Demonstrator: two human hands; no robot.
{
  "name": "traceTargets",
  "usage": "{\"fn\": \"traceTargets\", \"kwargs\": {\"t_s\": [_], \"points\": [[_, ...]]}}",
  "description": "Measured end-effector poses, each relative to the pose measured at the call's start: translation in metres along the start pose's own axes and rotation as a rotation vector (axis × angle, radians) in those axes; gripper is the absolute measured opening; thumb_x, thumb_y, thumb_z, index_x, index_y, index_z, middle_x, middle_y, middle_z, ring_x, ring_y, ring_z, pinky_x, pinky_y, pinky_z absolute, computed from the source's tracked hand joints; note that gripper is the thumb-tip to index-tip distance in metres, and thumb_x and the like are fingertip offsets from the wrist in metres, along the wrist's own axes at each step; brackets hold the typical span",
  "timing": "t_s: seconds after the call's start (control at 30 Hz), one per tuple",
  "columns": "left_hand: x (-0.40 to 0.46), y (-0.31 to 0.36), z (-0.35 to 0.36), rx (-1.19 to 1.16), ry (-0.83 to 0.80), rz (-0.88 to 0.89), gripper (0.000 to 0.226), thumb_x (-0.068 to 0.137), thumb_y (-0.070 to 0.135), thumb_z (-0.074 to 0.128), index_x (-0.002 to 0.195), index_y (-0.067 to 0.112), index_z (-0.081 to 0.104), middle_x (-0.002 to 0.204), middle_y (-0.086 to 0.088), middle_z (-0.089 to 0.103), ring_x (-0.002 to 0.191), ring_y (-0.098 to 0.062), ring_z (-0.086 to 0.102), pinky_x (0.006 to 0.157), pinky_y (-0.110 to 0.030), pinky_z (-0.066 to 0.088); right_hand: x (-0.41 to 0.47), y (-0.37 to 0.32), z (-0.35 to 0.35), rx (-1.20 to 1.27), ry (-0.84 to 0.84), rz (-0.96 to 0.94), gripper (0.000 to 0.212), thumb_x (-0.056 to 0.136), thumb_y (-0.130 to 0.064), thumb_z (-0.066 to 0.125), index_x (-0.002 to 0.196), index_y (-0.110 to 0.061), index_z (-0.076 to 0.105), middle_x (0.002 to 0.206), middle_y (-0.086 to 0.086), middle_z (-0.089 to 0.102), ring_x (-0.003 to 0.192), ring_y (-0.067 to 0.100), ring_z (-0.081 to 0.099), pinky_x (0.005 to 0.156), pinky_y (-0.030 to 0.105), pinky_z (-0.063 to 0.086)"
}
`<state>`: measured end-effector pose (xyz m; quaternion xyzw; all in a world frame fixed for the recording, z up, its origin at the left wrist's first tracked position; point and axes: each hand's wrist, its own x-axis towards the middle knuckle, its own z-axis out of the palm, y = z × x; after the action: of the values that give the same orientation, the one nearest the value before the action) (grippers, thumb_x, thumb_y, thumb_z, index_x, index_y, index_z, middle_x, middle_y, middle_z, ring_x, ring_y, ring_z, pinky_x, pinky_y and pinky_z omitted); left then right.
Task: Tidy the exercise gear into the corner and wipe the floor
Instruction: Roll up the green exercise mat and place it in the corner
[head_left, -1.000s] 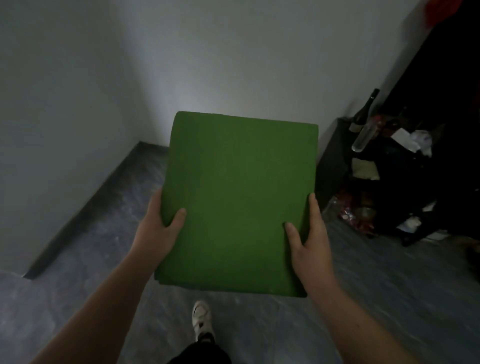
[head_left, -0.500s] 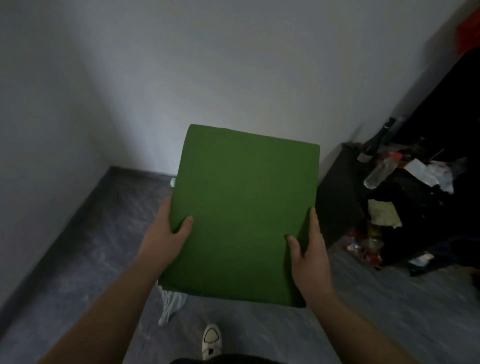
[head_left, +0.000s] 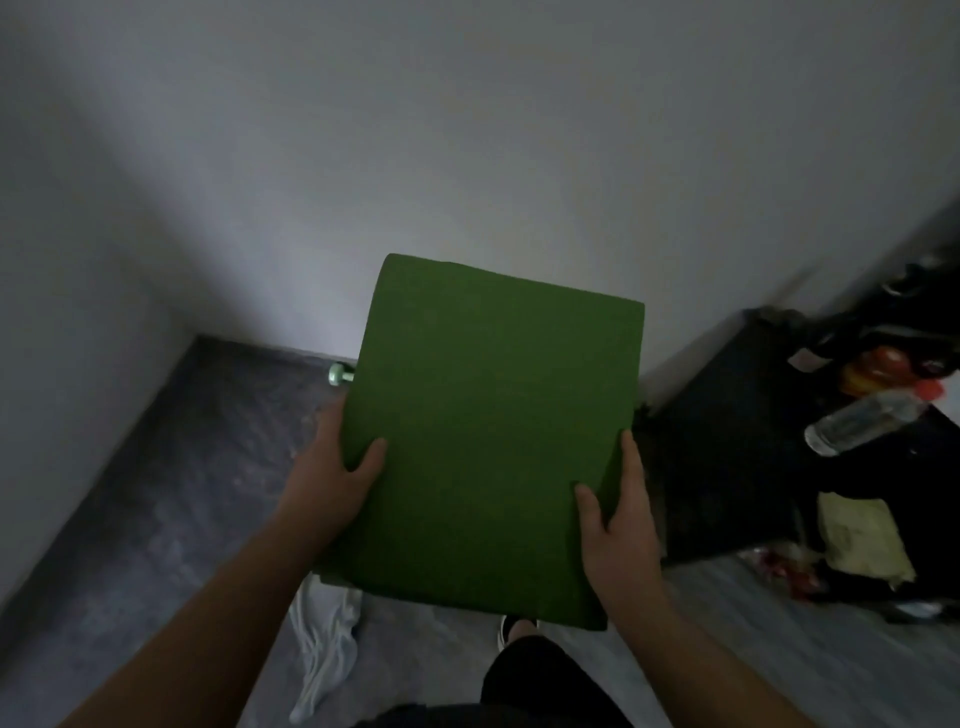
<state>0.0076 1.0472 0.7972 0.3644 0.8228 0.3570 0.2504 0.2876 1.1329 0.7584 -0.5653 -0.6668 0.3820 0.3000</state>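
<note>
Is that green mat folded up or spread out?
Folded: the green mat is a compact thick rectangle held off the floor by the left hand and right hand.

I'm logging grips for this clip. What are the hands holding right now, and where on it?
Both hands hold the folded green mat: the left hand grips its left edge, the right hand its right edge, thumbs on top, near the lower end.

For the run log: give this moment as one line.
left hand: grips green mat | right hand: grips mat | mat: carried, off floor
</note>
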Motion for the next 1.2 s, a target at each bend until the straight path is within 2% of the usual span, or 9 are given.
{"fn": "traceTargets", "kwargs": {"t_s": [0.13, 0.3, 0.37, 0.47, 0.57, 0.7, 0.93, 1.03, 1.2], "points": [[0.075, 0.004, 0.047, -0.001, -0.048, -0.094, 0.069, 0.094, 0.029, 0.063, 0.152, 0.028, 0.025, 0.139, -0.007, 0.052, 0.112, -0.022, 0.055, 0.098, -0.038, 0.043, 0.089, 0.031, 0.016, -0.030, -0.062, 0.002, 0.077, 0.096, -0.025, 0.057, 0.149, -0.050, 0.005, 0.156, -0.001, 0.033, 0.141, 0.017, 0.036, 0.117, 0.042, 0.032], [0.181, -0.044, 0.126, 0.020, -0.103, -0.215, 0.072, 0.095, 0.035, 0.061, 0.153, 0.033, 0.018, 0.143, -0.007, 0.049, 0.107, -0.020, 0.055, 0.098, -0.042, 0.046, 0.189, 0.107, 0.080, -0.061, -0.110, 0.039, 0.072, 0.096, -0.039, 0.049, 0.150, -0.050, 0.003, 0.159, -0.004, 0.027, 0.144, 0.015, 0.031, 0.118, 0.046, 0.032], [0.218, -0.083, 0.164, 0.033, -0.105, -0.247, 0.071, 0.094, 0.038, 0.061, 0.151, 0.037, 0.019, 0.141, -0.007, 0.051, 0.107, -0.023, 0.056, 0.096, -0.043, 0.048, 0.217, 0.156, 0.118, -0.059, -0.113, 0.056, 0.072, 0.093, -0.049, 0.045, 0.150, -0.052, 0.001, 0.161, -0.006, 0.024, 0.146, 0.015, 0.028, 0.117, 0.048, 0.032], [0.270, -0.154, 0.227, 0.058, -0.121, -0.274, 0.071, 0.094, 0.038, 0.061, 0.151, 0.036, 0.020, 0.135, -0.006, 0.054, 0.100, -0.021, 0.056, 0.092, -0.040, 0.049, 0.250, 0.241, 0.185, -0.115, -0.097, 0.100, 0.070, 0.095, -0.053, 0.042, 0.151, -0.051, 0.001, 0.162, -0.004, 0.023, 0.148, 0.018, 0.026, 0.117, 0.050, 0.032], [0.318, -0.238, 0.295, 0.098, -0.162, -0.285, 0.073, 0.094, 0.038, 0.061, 0.153, 0.031, 0.020, 0.140, -0.009, 0.053, 0.110, -0.028, 0.059, 0.095, -0.041, 0.048, 0.276, 0.330, 0.257, -0.182, -0.069, 0.109, 0.071, 0.091, -0.057, 0.040, 0.153, -0.048, 0.005, 0.161, 0.000, 0.025, 0.147, 0.023, 0.027, 0.118, 0.051, 0.029], [0.380, -0.350, 0.387, 0.146, -0.231, -0.294, 0.073, 0.094, 0.041, 0.060, 0.153, 0.028, 0.020, 0.142, -0.009, 0.053, 0.117, -0.029, 0.058, 0.096, -0.038, 0.046, 0.307, 0.447, 0.351, -0.248, -0.017, 0.155, 0.071, 0.094, -0.042, 0.050, 0.156, -0.023, 0.021, 0.159, 0.008, 0.030, 0.145, 0.026, 0.027, 0.120, 0.041, 0.022], [0.453, -0.496, 0.508, 0.227, -0.280, -0.255, 0.074, 0.095, 0.041, 0.059, 0.154, 0.024, 0.018, 0.138, -0.014, 0.056, 0.115, -0.034, 0.060, 0.095, -0.037, 0.045, 0.350, 0.608, 0.476, -0.241, 0.009, 0.169, 0.066, 0.097, -0.029, 0.056, 0.154, -0.019, 0.026, 0.159, 0.007, 0.029, 0.145, 0.019, 0.025, 0.119, 0.029, 0.014], [0.472, -0.538, 0.542, 0.237, -0.317, -0.244, 0.075, 0.094, 0.042, 0.059, 0.153, 0.021, 0.018, 0.136, -0.017, 0.058, 0.113, -0.035, 0.061, 0.095, -0.038, 0.046, 0.362, 0.654, 0.504, -0.261, -0.002, 0.185, 0.068, 0.096, -0.026, 0.059, 0.155, -0.022, 0.024, 0.159, 0.007, 0.029, 0.146, 0.023, 0.026, 0.121, 0.039, 0.019], [0.494, -0.568, 0.578, 0.219, -0.363, -0.247, 0.072, 0.096, 0.036, 0.059, 0.153, 0.015, 0.020, 0.141, -0.018, 0.053, 0.119, -0.034, 0.058, 0.097, -0.034, 0.044, 0.383, 0.696, 0.529, -0.384, -0.020, 0.192, 0.069, 0.094, -0.043, 0.050, 0.155, -0.024, 0.023, 0.160, 0.012, 0.027, 0.146, 0.033, 0.025, 0.120, 0.051, 0.022]]}}
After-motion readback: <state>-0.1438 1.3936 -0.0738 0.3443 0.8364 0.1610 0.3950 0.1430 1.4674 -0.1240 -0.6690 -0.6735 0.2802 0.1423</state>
